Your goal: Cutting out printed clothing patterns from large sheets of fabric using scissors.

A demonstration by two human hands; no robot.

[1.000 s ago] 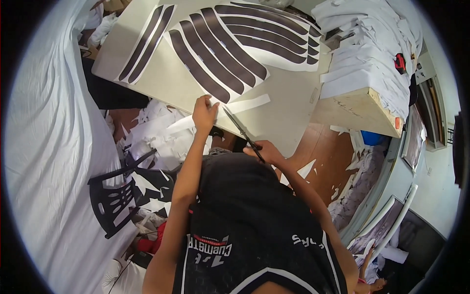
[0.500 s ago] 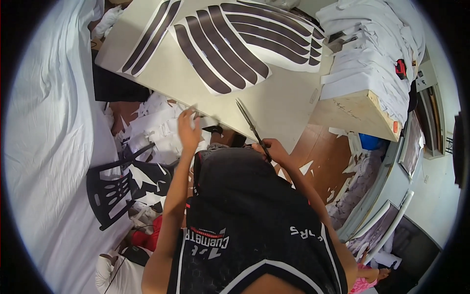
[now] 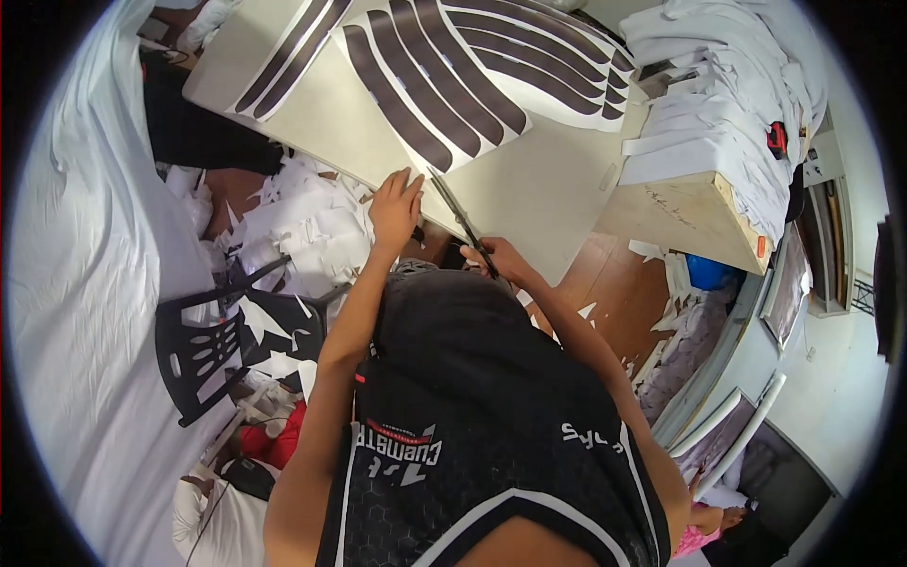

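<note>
Cutting appeared incomplete: white scraps [image 3: 326, 227] lay at left, but four dark, round-ended strips on the nearest white sheet [image 3: 430, 90] were undivided. The sheet lay flat on the table [image 3: 557, 189], beyond both hands. The right hand [image 3: 505, 260] gripped scissors [image 3: 460, 217]; the left hand [image 3: 395, 213] had extended fingers, apparently unloaded.

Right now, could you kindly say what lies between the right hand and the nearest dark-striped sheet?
In the head view, scissors held in the right hand point toward the dark-striped sheet, over the beige tabletop.
</note>
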